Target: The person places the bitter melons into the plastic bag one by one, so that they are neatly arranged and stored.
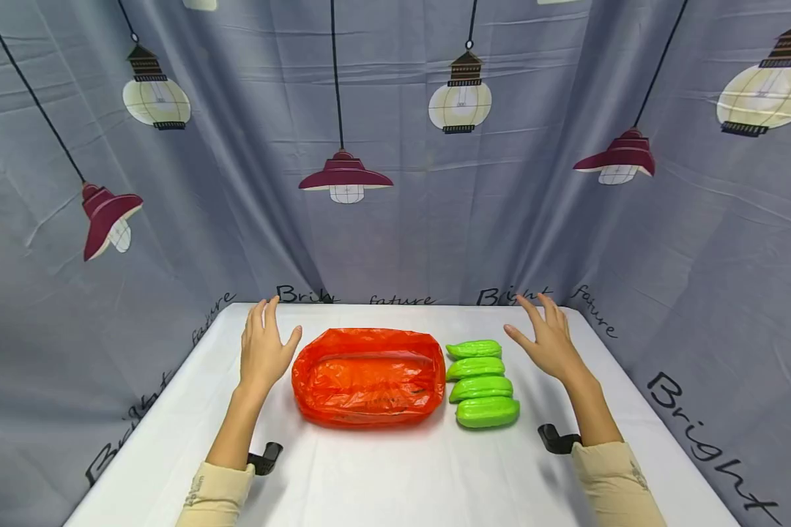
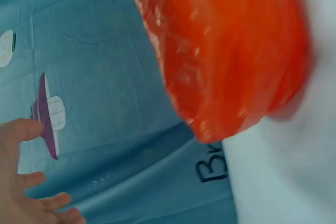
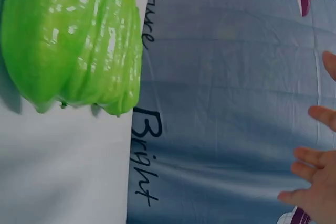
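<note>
A red plastic bag, its mouth spread wide in an oval, lies on the white table between the hands. Just right of it, several bright green bitter melons are lined up in a column from front to back. My left hand hovers left of the bag with fingers spread, touching nothing. To the right of the melons my right hand is likewise raised, fingers apart and holding nothing. The left wrist view shows the bag close up; the right wrist view shows the melons overlapping.
A white cloth covers the table. Grey-blue curtains printed with lamps and lettering hang behind and at both sides. Black wrist mounts sit at both wrists, by the beige sleeves.
</note>
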The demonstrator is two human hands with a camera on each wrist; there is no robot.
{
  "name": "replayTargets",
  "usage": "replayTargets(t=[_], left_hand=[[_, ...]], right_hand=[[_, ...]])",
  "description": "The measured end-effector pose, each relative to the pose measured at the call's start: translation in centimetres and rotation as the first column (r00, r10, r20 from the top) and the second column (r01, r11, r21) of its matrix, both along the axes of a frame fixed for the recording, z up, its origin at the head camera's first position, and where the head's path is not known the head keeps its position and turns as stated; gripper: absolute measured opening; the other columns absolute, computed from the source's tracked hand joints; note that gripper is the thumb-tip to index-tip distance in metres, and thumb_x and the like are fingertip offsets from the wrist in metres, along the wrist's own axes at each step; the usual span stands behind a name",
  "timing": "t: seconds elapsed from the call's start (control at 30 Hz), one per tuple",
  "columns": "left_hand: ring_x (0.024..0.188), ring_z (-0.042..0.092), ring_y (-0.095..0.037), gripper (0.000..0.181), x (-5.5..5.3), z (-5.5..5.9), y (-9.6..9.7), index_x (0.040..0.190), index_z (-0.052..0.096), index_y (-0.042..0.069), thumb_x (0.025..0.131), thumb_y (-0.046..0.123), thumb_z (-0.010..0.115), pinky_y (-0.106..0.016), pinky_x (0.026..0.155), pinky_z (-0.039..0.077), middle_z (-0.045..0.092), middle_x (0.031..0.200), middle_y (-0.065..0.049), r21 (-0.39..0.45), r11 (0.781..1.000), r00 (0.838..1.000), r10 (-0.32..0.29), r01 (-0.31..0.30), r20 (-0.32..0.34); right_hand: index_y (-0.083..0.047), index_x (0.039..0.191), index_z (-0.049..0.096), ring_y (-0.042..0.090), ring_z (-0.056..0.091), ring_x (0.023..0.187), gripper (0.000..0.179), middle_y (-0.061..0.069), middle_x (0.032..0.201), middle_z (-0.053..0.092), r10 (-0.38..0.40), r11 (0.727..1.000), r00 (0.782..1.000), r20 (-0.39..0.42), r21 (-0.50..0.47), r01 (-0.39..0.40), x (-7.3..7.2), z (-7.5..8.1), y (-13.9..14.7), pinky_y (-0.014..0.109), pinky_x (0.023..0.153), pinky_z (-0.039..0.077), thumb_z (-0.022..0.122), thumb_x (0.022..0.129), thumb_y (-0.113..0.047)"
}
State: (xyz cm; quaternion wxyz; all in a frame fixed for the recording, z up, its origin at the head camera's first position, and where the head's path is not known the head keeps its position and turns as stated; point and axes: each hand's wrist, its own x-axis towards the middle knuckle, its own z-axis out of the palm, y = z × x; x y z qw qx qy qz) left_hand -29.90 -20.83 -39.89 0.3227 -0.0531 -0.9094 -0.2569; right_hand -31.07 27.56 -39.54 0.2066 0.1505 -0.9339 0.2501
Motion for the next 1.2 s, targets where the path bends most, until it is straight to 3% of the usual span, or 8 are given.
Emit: replayTargets(t=[0.13, 0.37, 0.5, 0.73, 0.97, 1.2], left_hand=[[0.123, 0.035, -0.039, 0.063, 0.5, -1.7, 0.4, 0.137, 0.035, 0.002, 0.084, 0.023, 0.062, -0.054, 0.097, 0.03, 0.037, 0.135, -0.022, 0.116, 0.992, 0.997, -0.039, 0.046, -0.062], [0.124, 0.035, -0.037, 0.062, 1.2, -4.8, 0.8, 0.139, 0.032, 0.006, 0.086, 0.021, 0.06, -0.053, 0.099, 0.028, 0.038, 0.136, -0.019, 0.286, 0.955, 0.996, -0.079, 0.084, -0.029], [0.127, 0.031, -0.037, 0.064, 1.2, -6.6, 0.7, 0.141, 0.029, 0.007, 0.088, 0.023, 0.059, -0.054, 0.101, 0.026, 0.033, 0.139, -0.019, 0.325, 0.939, 0.993, -0.119, 0.112, 0.001], [0.13, 0.018, -0.047, 0.069, 1.2, -9.6, 0.1, 0.145, 0.023, 0.008, 0.089, 0.027, 0.059, -0.063, 0.099, 0.02, 0.008, 0.147, -0.024, 0.349, 0.928, 0.977, -0.179, 0.128, 0.118], [0.132, 0.015, -0.047, 0.07, 1.0, -11.3, -0.4, 0.146, 0.019, 0.01, 0.09, 0.029, 0.057, -0.065, 0.099, 0.018, 0.006, 0.148, -0.023, 0.434, 0.885, 0.953, -0.26, 0.17, 0.157], [0.131, 0.013, -0.05, 0.073, 1.2, -12.6, -0.6, 0.147, 0.018, 0.008, 0.09, 0.028, 0.058, -0.064, 0.098, 0.021, 0.004, 0.148, -0.025, 0.446, 0.873, 0.927, -0.314, 0.198, 0.203]], right_hand=[[-0.01, 0.142, 0.033, 0.049, 0.018, 0.128, 0.066, 0.026, 0.144, 0.019, 0.048, 0.997, 0.998, -0.029, -0.059, -0.05, 0.5, -0.8, -0.2, 0.07, 0.09, 0.021, 0.061, 0.087, -0.035], [-0.012, 0.138, 0.042, 0.04, 0.035, 0.124, 0.06, 0.017, 0.137, 0.04, 0.143, 0.978, 0.987, -0.078, -0.14, -0.153, 1.7, -2.4, -0.6, 0.064, 0.092, 0.028, 0.067, 0.084, -0.024], [-0.016, 0.137, 0.043, 0.036, 0.041, 0.119, 0.064, 0.011, 0.135, 0.044, 0.205, 0.964, 0.977, -0.051, -0.161, -0.211, 2.3, -3.7, -0.6, 0.064, 0.089, 0.031, 0.071, 0.08, -0.022], [-0.015, 0.135, 0.046, 0.033, 0.041, 0.12, 0.072, 0.007, 0.134, 0.046, 0.306, 0.937, 0.952, 0.023, -0.185, -0.297, 3.0, -6.7, -0.5, 0.064, 0.09, 0.031, 0.078, 0.071, -0.013], [-0.005, 0.129, 0.052, 0.042, 0.04, 0.119, 0.067, 0.017, 0.129, 0.05, 0.354, 0.917, 0.934, 0.056, -0.218, -0.334, 3.4, -8.7, -0.6, 0.068, 0.089, 0.028, 0.077, 0.067, -0.005], [-0.015, 0.125, 0.057, 0.027, 0.05, 0.112, 0.059, 0.003, 0.123, 0.056, 0.392, 0.905, 0.916, 0.081, -0.212, -0.368, 3.7, -9.8, -0.4, 0.058, 0.088, 0.038, 0.078, 0.07, -0.017]])
